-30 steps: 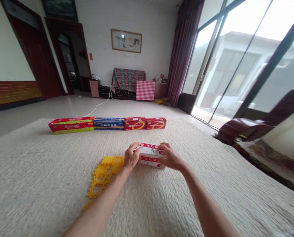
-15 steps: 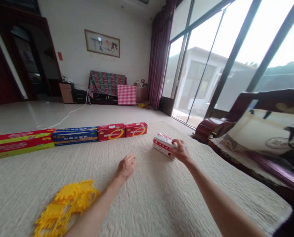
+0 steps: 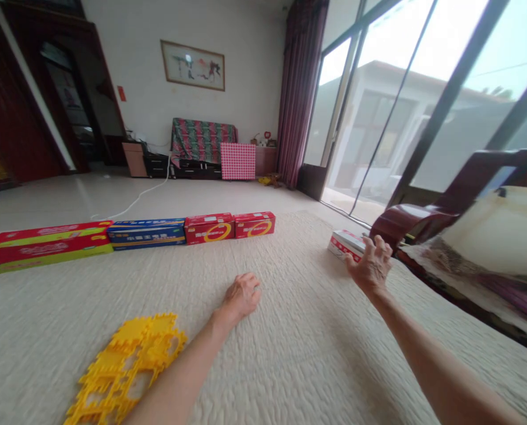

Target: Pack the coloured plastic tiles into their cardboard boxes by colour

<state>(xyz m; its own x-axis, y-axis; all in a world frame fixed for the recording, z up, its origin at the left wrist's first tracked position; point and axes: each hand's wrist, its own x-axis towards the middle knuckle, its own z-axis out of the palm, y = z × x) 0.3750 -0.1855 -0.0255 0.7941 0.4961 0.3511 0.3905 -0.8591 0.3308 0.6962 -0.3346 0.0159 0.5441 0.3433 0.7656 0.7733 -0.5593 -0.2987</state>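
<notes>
My right hand is at the near right side of a small white and red cardboard box, with its fingers spread and hiding part of it. Whether the fingertips touch the box I cannot tell. The box sits at the far right of the beige quilted mat. Curled closed, my left hand rests on the middle of the mat with nothing showing in it. Yellow interlocking plastic pieces lie near my left forearm, which covers part of them.
A row of boxes spans the mat's far side: a long red and green box, a blue box and two red boxes. A dark wooden sofa borders the mat on the right. A white cable crosses the floor behind.
The white and red box has moved right and farther away, towards the sofa. My right hand went with it, and its fingers have spread. My view has turned slightly.
</notes>
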